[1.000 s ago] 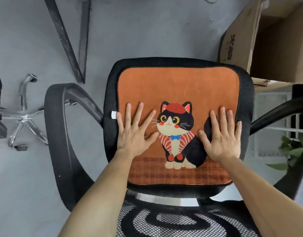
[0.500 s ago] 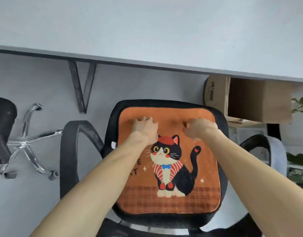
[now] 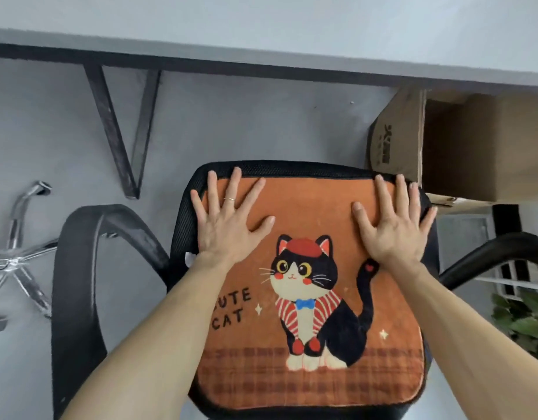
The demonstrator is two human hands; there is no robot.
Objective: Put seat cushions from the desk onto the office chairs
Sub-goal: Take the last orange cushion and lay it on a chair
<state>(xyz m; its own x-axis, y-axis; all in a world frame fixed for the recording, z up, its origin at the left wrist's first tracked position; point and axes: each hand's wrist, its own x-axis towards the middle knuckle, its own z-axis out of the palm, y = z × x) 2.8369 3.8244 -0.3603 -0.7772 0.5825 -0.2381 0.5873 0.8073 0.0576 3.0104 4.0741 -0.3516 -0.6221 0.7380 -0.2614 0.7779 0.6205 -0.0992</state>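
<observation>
Head view, looking down on an office chair (image 3: 186,207) drawn up just short of the desk (image 3: 261,19). The orange seat cushion (image 3: 316,219) lies flat on the chair's black mesh seat and covers nearly all of it, with a narrow black rim showing at the far and left edges. The left hand (image 3: 228,225) and right hand (image 3: 395,228) rest palm-down on the cushion's far corners with fingers straight and spread; neither grips anything. Likely hazards: no strap or tie is visible, so the cushion may slide or skew when the palms lift, and a forward push could roll or swivel the chair toward the cardboard box (image 3: 474,147) under the desk. The near right corner seems to reach the seat edge, so it may overhang. Legible writing: beside the printed cat, the cushion reads "UTE / CAT", presumably "CUTE CAT", the first letter being hidden by the left forearm. The dark print on the box flap is too skewed to read.
</observation>
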